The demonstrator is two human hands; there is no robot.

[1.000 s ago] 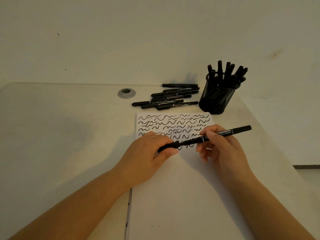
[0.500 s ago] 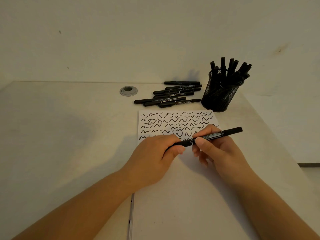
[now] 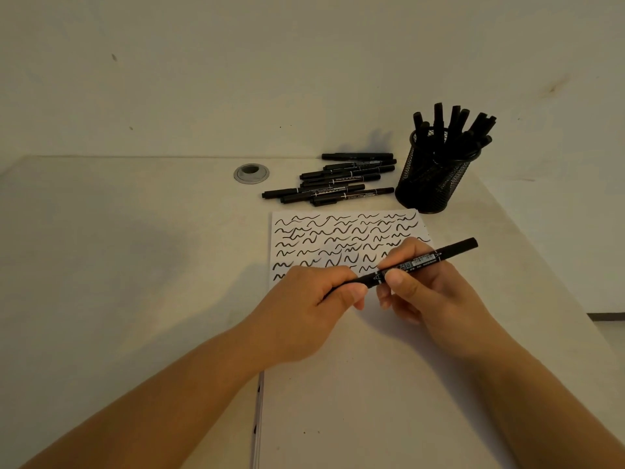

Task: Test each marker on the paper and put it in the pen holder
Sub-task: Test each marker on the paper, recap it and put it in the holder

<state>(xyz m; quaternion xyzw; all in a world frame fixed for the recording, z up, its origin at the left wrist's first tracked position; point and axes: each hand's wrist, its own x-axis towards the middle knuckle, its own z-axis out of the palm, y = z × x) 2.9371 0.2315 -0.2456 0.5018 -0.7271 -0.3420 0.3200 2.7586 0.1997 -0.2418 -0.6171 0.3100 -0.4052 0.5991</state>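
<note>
Black marker (image 3: 417, 264), white print and a barcode label along the barrel. Black markers (image 3: 333, 184) loose on the table, thin white bands and white lettering on several. Black wire-mesh holder (image 3: 431, 179), fine grid pattern, filled with more black markers. White paper (image 3: 355, 384), upper part covered in rows of black wavy squiggles, lower part plain. Small black dots down the left edge of the pad. Pale cream table (image 3: 118, 265), faintly mottled, a soft grey shadow patch at the left. Silver-grey grommet (image 3: 251, 173), darker grey centre. Off-white wall (image 3: 236, 69), a few dark specks and a brownish smudge at upper right.
</note>
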